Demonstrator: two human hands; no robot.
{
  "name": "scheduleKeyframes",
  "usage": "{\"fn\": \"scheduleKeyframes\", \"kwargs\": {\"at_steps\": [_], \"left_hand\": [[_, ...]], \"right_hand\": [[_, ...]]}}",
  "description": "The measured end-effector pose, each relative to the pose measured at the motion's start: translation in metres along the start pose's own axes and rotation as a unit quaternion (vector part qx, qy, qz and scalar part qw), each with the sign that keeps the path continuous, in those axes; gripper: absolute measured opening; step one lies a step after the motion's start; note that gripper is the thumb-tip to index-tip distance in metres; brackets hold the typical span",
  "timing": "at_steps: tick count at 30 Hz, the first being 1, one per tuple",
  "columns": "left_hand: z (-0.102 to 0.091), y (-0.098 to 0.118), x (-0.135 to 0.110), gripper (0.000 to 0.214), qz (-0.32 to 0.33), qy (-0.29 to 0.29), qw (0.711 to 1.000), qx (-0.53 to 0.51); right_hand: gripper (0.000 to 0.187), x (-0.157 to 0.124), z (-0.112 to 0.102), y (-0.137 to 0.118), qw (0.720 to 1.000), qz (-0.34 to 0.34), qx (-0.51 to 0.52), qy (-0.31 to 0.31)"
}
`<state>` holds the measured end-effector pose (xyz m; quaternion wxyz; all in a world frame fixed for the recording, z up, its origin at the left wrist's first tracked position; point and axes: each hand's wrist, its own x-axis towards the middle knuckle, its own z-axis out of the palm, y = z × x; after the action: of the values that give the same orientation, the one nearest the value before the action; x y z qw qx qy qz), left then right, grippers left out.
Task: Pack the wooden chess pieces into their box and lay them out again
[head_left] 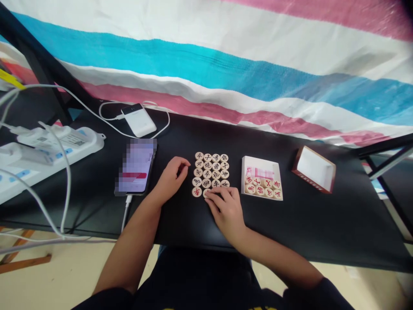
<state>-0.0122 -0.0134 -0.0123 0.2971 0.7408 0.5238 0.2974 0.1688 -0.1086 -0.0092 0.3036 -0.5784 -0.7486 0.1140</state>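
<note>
Round wooden Chinese chess pieces lie in close rows on the black table, mostly with dark characters. At the near left corner of this block is a piece with a red character. My right hand reaches over the near row, its thumb and fingertips closed on a chess piece beside that red one; the fingers partly cover it. Just left of the block, my left hand rests with loosely curved fingers, thumb and forefinger apart, holding nothing. To the right, a white box tray holds several red-character pieces.
An open box lid lies at the right. A phone with a charging cable is left of my left hand, and a white power bank lies behind it. A power strip with loose cables fills the left end. Striped sheeting hangs behind the table.
</note>
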Motion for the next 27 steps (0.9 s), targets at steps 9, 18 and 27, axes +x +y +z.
{"fn": "scheduleKeyframes", "kwargs": {"at_steps": [9, 18, 27], "left_hand": [[0.001, 0.0, 0.001, 0.01, 0.007, -0.009, 1.0, 0.01], [0.003, -0.001, 0.004, 0.011, 0.002, -0.019, 1.0, 0.014], [0.002, -0.001, 0.004, 0.012, 0.005, -0.017, 1.0, 0.013]], "right_hand": [[0.016, 0.011, -0.019, 0.002, 0.999, 0.014, -0.008, 0.036], [0.028, 0.045, -0.077, 0.068, 0.948, 0.188, -0.241, -0.094], [0.022, 0.056, -0.084, 0.065, 0.931, 0.19, -0.236, -0.201]]}}
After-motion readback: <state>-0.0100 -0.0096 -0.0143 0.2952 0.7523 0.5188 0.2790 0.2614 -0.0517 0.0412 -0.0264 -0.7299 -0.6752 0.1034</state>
